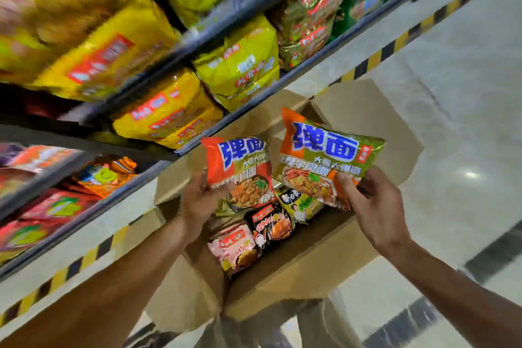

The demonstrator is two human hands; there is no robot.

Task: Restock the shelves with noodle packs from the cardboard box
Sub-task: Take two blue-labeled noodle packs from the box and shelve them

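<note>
Above the open cardboard box [296, 268], left hand [197, 200] grips an orange noodle pack [237, 167], right hand [372, 206] a green noodle pack [324, 155].

The shelves [180, 48] carry yellow packs [166, 116], with green-brown packs [308, 22] beside them further along the same tier. Red and orange packs [56, 206] lie on the tier below the yellow ones. The open box [296, 271] stands on the pale floor [452, 121], just beside the shelves' striped base [84, 254].

Two bare forearms, no sleeves, bare hands [197, 200], light trousers [319, 322]
</note>
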